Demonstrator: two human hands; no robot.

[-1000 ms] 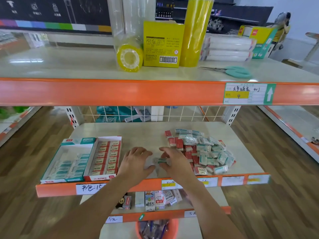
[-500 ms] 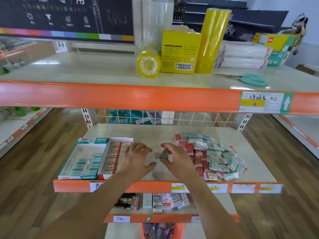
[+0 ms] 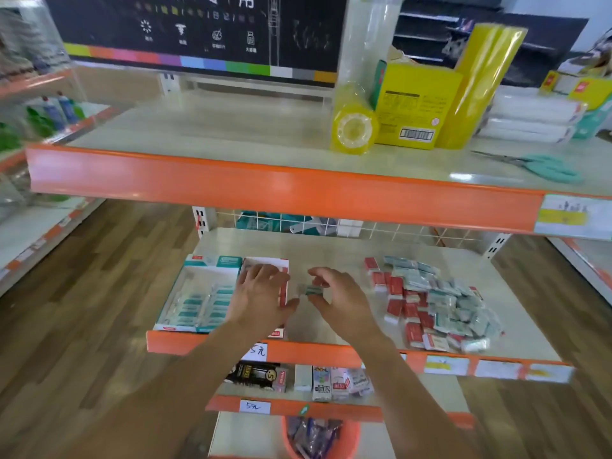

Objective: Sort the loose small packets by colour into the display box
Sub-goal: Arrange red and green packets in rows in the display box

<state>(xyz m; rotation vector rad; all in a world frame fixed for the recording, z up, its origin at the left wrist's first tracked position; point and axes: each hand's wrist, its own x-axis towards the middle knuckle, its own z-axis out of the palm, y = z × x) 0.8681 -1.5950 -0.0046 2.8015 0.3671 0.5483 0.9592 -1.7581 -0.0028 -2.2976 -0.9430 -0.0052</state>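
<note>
Both bare forearms reach forward from the lower edge of the view and converge toward the middle. The left hand (image 3: 261,298) lies palm down, fingers spread and nearly straight, thumb stretched toward the other hand; it holds nothing. The right hand (image 3: 341,301) sits just beside it, apart by a narrow gap, wrist slightly raised, fingers curled downward. Its thumb and fingertips pinch a small teal packet (image 3: 312,289) on the side facing the left hand. The two thumbs point toward each other without touching.
</note>
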